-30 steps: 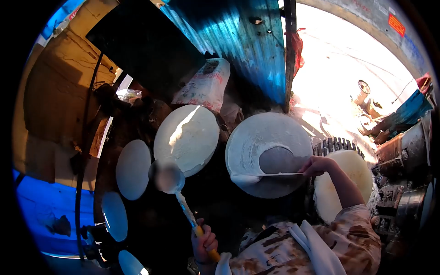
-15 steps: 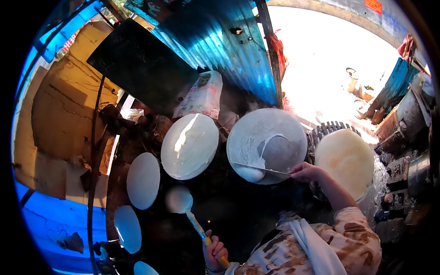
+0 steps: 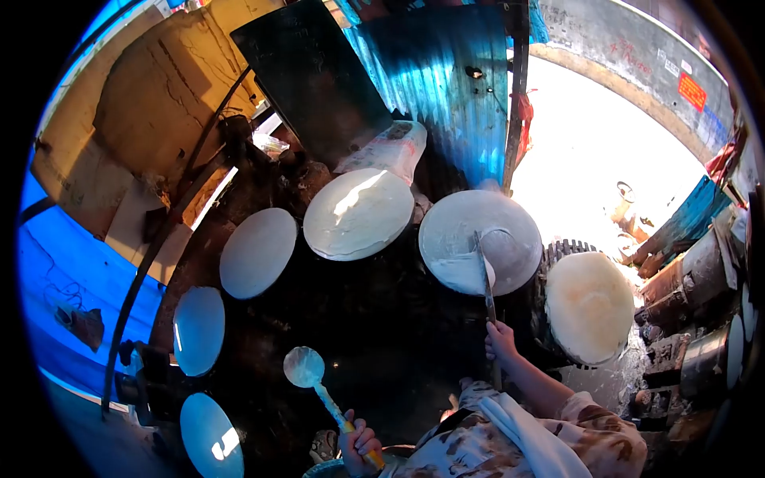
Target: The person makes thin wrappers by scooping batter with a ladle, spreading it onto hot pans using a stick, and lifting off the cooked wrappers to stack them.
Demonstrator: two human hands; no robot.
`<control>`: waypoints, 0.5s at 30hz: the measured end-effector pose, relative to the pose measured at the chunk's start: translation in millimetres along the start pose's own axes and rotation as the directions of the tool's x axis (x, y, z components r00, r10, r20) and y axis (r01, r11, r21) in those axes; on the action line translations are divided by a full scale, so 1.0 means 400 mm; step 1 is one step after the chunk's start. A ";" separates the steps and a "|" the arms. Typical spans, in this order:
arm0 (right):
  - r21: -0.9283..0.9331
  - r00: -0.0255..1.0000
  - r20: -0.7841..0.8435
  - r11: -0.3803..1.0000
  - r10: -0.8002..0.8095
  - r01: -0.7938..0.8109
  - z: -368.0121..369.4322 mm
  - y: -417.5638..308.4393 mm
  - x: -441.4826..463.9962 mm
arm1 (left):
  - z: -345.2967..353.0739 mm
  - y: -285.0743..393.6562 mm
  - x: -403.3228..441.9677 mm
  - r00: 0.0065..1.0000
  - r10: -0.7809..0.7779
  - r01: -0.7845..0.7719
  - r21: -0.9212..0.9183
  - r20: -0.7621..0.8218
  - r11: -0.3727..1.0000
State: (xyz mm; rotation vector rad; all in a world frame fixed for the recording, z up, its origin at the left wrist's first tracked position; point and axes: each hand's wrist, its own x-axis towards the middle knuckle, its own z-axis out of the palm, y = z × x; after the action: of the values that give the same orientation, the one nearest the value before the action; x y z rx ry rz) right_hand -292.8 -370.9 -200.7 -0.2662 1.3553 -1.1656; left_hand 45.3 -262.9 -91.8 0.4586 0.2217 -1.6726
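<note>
In my left hand (image 3: 361, 444) is the yellow handle of a ladle (image 3: 304, 367), its round bowl coated pale and held above the dark floor area. My right hand (image 3: 500, 341) grips a long flat spatula (image 3: 487, 275) that points away from me. The blade lies across a round griddle (image 3: 522, 227). White batter (image 3: 456, 272) is gathered left of the blade, with a small lump against its right edge. A thin pale film covers much of the griddle, and a greyer round patch shows right of the blade.
A pale round flatbread (image 3: 590, 307) lies on a slatted stand (image 3: 550, 259) at right. Several more round pale discs, such as the one (image 3: 358, 215) in sunlight, curve round to the left. A plastic bag (image 3: 390, 151), a blue corrugated sheet (image 3: 434, 88) and cardboard (image 3: 151, 103) stand behind.
The view has swung. My right hand has turned the spatula from lying sideways to pointing away, and the batter now sits left of the blade. My left hand still holds the ladle.
</note>
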 end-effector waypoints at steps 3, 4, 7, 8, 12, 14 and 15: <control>0.010 0.960 -0.256 0.993 -0.115 0.122 0.023 0.000 -0.005 | 0.009 0.010 -0.028 0.992 -0.094 0.102 -0.114 0.079 0.988; -0.075 0.946 -0.221 0.972 -0.235 0.224 0.063 0.020 0.003 | 0.009 0.009 -0.025 0.993 -0.099 0.106 -0.108 0.065 0.988; -0.448 0.948 0.046 0.842 -0.315 0.301 0.175 0.074 0.024 | 0.029 -0.019 -0.010 0.998 -0.054 0.054 -0.040 0.023 0.998; -0.527 0.961 0.112 0.805 -0.253 0.274 0.195 0.075 0.010 | 0.038 -0.018 -0.011 0.999 -0.026 0.028 0.050 -0.024 0.998; -0.445 0.989 -0.048 0.889 -0.141 0.106 0.018 0.017 0.001 | -0.004 -0.014 0.016 0.994 -0.091 0.088 0.044 0.053 0.995; -0.378 0.989 -0.095 0.923 -0.113 0.069 -0.088 -0.015 -0.010 | -0.004 -0.017 0.016 0.993 -0.107 0.105 0.033 0.056 0.994; -0.310 0.990 -0.122 0.950 -0.068 0.027 -0.115 -0.034 -0.009 | -0.002 -0.020 0.020 0.992 -0.111 0.110 0.031 0.056 0.993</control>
State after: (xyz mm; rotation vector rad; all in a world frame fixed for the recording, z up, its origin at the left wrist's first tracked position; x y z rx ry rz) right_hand -337.8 -353.6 -201.5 -0.4546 1.6569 -1.0219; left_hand 37.0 -268.5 -97.0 0.4251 0.1843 -1.7968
